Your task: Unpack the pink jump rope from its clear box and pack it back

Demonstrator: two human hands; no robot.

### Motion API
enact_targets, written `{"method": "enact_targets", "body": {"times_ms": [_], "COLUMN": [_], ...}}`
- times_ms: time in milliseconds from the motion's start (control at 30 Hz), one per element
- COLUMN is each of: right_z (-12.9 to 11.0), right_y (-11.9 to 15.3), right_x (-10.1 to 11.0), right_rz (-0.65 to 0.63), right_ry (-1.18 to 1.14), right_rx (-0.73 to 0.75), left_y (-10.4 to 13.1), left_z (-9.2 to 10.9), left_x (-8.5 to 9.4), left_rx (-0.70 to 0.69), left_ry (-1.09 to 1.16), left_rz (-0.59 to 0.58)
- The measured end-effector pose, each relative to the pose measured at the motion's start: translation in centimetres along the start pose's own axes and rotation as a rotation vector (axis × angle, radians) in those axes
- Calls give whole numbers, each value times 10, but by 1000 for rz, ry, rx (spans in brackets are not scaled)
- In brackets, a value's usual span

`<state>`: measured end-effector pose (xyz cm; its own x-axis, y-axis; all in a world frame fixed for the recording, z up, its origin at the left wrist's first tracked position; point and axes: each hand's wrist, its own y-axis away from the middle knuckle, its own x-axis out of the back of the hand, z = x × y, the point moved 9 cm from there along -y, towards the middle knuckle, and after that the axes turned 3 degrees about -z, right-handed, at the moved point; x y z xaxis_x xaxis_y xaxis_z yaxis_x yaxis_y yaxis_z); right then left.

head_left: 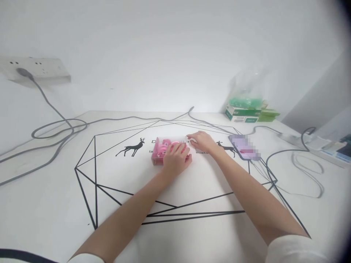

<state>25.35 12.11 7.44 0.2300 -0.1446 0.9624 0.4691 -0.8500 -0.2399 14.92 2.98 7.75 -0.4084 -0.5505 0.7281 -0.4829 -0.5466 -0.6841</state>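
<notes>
A small clear plastic box [157, 159] with bright pink contents lies on the white table mat, near the middle of the view. My left hand [177, 157] rests over its right part, fingers curled around it and holding it down. The pink things inside have small white and dark details; their kind is hard to make out under my fingers. At the right end of the box is my right hand [201, 141], its fingers bent and fingertips pinched at the clear edge there. The exact grip of those fingertips is too small to see well.
A phone [245, 147] lies right of my right hand. Green-and-white boxes [242, 114] with a plastic bag on top stand against the back wall. Grey cables [123, 118] run along the back and both sides. A wall socket [41, 69] is at left, a power strip [326, 151] at right.
</notes>
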Motion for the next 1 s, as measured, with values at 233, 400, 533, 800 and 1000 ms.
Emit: {"method": "enact_targets", "body": {"times_ms": [233, 400, 533, 800, 1000], "right_z": [16, 14, 7, -14, -17], "right_y": [6, 14, 22, 28, 32], "right_x": [-8, -16, -24, -20, -4], "right_rz": [33, 81, 111, 27, -2], "right_ry": [-72, -103, -107, -209, -324], "right_rx": [-238, -235, -185, 60, 79], "left_y": [0, 0, 0, -3, -8], "left_z": [1, 1, 1, 2, 6], "left_x": [-1, -2, -3, -1, -3], "left_rx": [-6, -7, 1, 4, -25], "left_ry": [-10, -15, -4, 5, 52], "left_rz": [-31, -43, -54, -87, -134]}}
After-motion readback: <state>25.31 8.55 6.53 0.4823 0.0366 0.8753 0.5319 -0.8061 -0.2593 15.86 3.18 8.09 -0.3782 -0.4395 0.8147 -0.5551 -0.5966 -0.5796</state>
